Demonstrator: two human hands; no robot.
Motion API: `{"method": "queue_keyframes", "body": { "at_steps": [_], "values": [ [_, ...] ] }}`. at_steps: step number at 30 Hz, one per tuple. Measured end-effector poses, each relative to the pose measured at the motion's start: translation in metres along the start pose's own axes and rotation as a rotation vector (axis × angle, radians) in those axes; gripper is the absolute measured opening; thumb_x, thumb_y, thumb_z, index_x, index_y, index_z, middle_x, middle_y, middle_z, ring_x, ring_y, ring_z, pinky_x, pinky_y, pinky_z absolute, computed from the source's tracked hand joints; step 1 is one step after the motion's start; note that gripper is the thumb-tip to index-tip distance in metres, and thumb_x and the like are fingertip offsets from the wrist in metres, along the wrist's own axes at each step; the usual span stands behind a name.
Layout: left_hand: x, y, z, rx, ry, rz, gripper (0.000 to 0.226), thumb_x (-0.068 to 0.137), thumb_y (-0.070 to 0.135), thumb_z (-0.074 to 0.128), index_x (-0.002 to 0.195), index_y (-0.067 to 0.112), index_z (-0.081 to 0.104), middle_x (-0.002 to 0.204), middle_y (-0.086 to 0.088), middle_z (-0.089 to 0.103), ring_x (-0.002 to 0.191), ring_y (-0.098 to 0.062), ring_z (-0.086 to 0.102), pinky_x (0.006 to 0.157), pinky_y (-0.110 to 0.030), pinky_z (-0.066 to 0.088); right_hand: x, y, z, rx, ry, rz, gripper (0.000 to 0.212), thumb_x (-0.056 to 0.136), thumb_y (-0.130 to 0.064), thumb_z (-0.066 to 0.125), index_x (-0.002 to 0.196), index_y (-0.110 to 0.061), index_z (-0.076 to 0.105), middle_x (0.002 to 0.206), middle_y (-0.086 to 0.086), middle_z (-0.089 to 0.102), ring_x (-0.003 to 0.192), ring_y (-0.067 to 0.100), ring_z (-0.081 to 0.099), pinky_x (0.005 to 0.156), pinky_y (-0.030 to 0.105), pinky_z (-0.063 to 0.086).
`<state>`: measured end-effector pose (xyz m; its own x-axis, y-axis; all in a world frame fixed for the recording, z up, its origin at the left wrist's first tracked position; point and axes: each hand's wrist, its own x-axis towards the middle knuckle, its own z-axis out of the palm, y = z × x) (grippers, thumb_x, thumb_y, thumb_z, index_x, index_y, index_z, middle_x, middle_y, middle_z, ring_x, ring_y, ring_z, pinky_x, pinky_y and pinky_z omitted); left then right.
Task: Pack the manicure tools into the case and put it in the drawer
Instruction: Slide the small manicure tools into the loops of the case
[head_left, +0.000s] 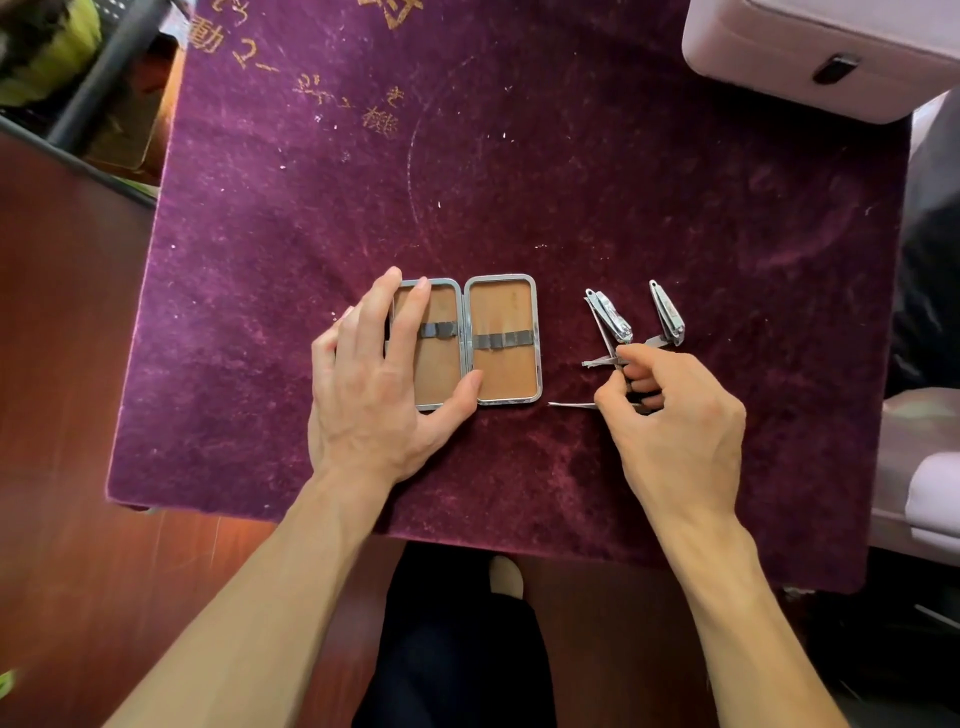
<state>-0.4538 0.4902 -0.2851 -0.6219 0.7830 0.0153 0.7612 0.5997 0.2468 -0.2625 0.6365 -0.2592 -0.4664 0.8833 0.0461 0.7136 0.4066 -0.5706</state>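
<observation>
A small metal-rimmed case (503, 340) lies open flat on the purple velvet cloth (519, 182), tan lining up, with a grey elastic band across each half. My left hand (382, 384) rests spread on its left half, fingers over the lining and thumb on the hinge. To the right lie two silver nail clippers (613, 319) (669, 314) and thin metal tools. My right hand (670, 415) pinches a thin metal tool (600, 362) between thumb and fingers. A slim pointed tool (571, 405) sticks out to the left from under that hand.
A pale pink drawer unit (810, 57) with a dark handle slot stands at the back right corner. Dark wooden floor and a black frame lie to the left. My legs and one foot show below the table's near edge.
</observation>
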Motion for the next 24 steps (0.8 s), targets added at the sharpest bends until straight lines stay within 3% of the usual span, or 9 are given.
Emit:
{"method": "queue_keyframes", "body": {
  "at_steps": [7, 13, 18, 24],
  "values": [
    [0.0, -0.001, 0.001, -0.001, -0.004, 0.0, 0.085, 0.088, 0.071, 0.051, 0.154, 0.02, 0.038, 0.161, -0.005, 0.037, 0.139, -0.024, 0.046, 0.114, -0.043, 0.032, -0.005, -0.013, -0.001, 0.12, 0.034, 0.038, 0.026, 0.091, -0.007, 0.075, 0.116, -0.015, 0.079, 0.094, -0.004, 0.072, 0.078, 0.009, 0.068, 0.07, 0.009, 0.055],
    [0.0, -0.001, 0.001, -0.003, -0.002, 0.001, 0.084, 0.088, 0.071, 0.051, 0.153, 0.02, 0.038, 0.161, -0.004, 0.037, 0.139, -0.024, 0.046, 0.113, -0.042, 0.031, -0.004, -0.035, -0.015, 0.527, 0.16, 0.229, 0.034, 0.095, -0.014, 0.075, 0.109, -0.045, 0.076, 0.092, -0.013, 0.079, 0.087, 0.006, 0.076, 0.076, 0.009, 0.056],
    [0.0, 0.0, -0.001, -0.005, -0.012, -0.005, 0.084, 0.088, 0.07, 0.05, 0.153, 0.019, 0.039, 0.161, -0.006, 0.038, 0.139, -0.025, 0.046, 0.113, -0.043, 0.032, 0.0, -0.039, -0.023, 0.738, 0.135, 0.394, 0.034, 0.096, -0.015, 0.078, 0.118, -0.039, 0.074, 0.098, -0.005, 0.082, 0.09, 0.012, 0.081, 0.085, 0.022, 0.063],
    [0.001, 0.002, -0.003, -0.012, -0.022, -0.013, 0.085, 0.087, 0.069, 0.052, 0.153, 0.018, 0.041, 0.161, -0.006, 0.039, 0.138, -0.026, 0.047, 0.113, -0.044, 0.032, 0.002, -0.04, -0.02, 0.813, 0.067, 0.495, 0.026, 0.097, -0.007, 0.074, 0.11, -0.03, 0.079, 0.094, -0.009, 0.083, 0.087, 0.008, 0.081, 0.072, 0.013, 0.059]
  ]
}}
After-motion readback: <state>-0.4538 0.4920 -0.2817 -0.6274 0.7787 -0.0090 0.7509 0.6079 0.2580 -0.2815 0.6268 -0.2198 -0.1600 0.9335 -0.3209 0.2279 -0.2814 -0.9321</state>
